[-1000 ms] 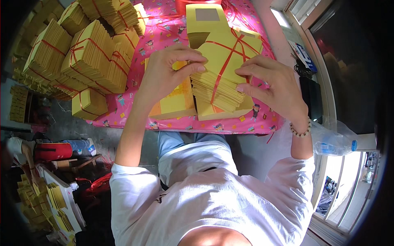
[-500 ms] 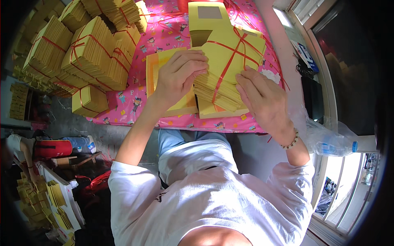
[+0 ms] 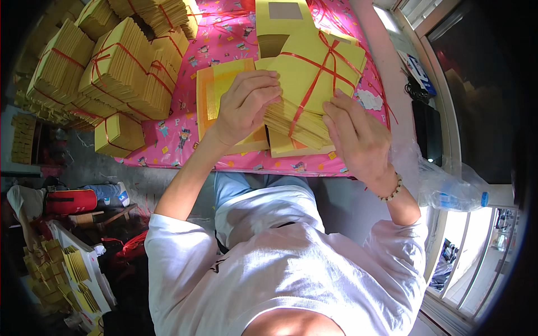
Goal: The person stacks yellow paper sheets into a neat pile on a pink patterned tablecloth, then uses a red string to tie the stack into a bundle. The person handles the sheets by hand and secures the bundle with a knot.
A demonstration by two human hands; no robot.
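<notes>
A thick bundle of yellow paper pieces, tied crosswise with red plastic ribbon, lies tilted on other yellow paper near the table's front. My left hand is closed with its bent fingertips at the bundle's left edge. At the right front edge, my right hand grips the bundle, its fingers close to the end of the ribbon. The layered edges of the paper fan out between the two hands. Both thumbs are mostly hidden. Beneath my left hand lies a flat yellow stack with an orange border.
Several tied yellow bundles are piled at the left of the pink patterned table. A yellow stack with a grey rectangle stands at the back. Loose red ribbons lie behind. Clear plastic bottles are at right; another person sits at far left.
Both hands keep almost the same hold on the tied bundle. The view has shifted slightly; the right fingers stay at the bundle's edge.
</notes>
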